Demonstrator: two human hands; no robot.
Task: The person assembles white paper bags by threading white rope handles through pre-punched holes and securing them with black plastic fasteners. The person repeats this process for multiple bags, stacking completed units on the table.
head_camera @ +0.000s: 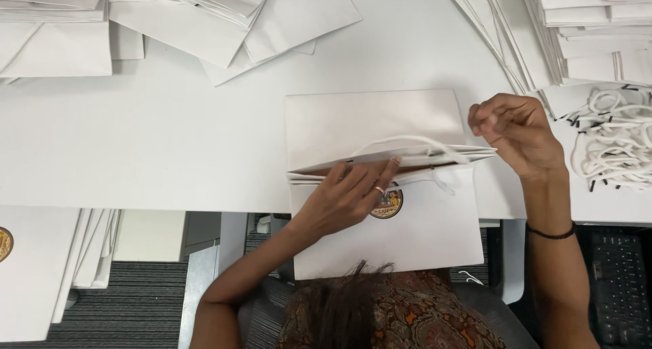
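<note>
Cord threading on white paper bag [380, 179], frame centre.
I see left hand [346, 196] pressing the bag mouth flat; right hand [509, 128] pinches the white cord [414, 142], which I judge may slip free if tugged.

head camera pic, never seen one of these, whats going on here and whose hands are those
There is no machine here: one camera worn on a person's head looks straight down at their own two bare hands over a white table. The left hand presses into the open top of a flat white paper bag bearing a round sticker. The right hand pinches the end of the bag's white cord handle. Stacks of folded bags lie behind, and a pile of loose cords on the right.
</note>
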